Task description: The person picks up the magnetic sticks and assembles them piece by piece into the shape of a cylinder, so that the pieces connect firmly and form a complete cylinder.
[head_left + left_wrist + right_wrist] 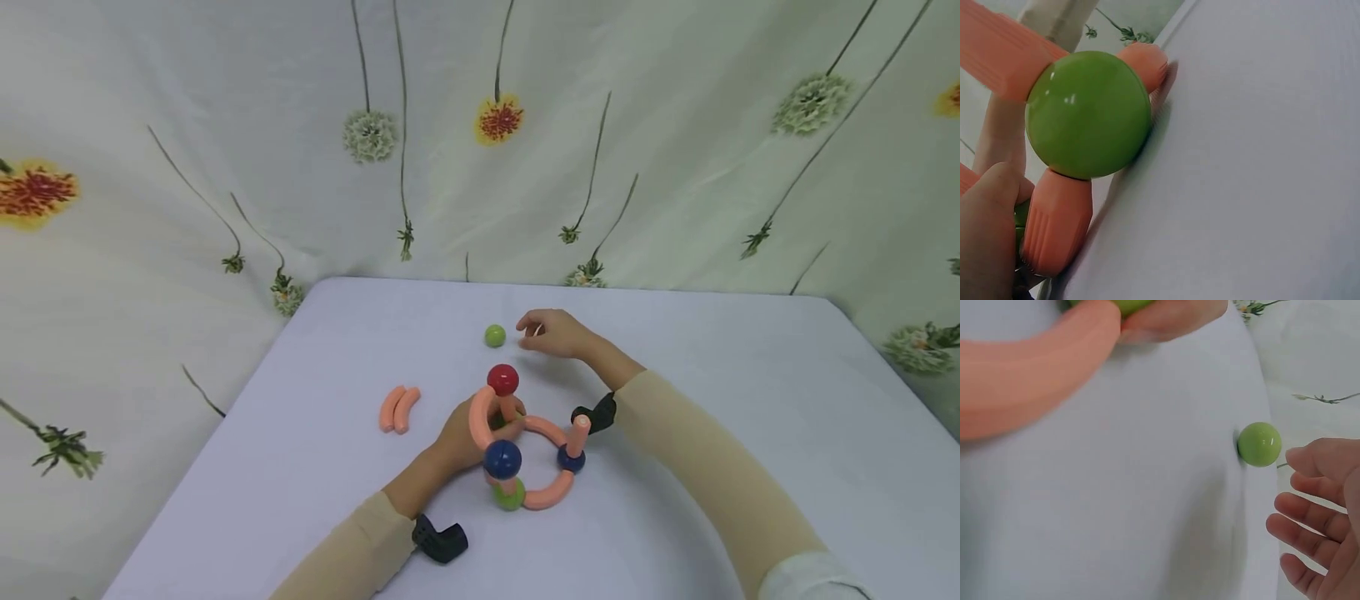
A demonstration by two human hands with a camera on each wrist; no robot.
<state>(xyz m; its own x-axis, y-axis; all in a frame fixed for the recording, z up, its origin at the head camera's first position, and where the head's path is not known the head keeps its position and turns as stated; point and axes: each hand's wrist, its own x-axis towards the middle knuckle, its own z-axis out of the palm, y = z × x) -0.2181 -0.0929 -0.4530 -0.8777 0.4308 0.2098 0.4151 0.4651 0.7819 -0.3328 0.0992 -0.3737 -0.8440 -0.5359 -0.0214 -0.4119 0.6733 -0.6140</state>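
Low in the frame's centre, the left hand [457,435] grasps an orange curved rod [480,414] of the ball-and-rod structure [525,450], fingers curled round it. Left of it lie two loose orange rods [399,408]. Farther up, the right hand [553,333] hovers with relaxed, spread fingers [1310,528] just beside a loose green ball [494,336], not touching.

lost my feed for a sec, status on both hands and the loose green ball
Left hand grips the ball-and-stick build. Right hand open, fingers just short of the loose green ball. Nothing between them.
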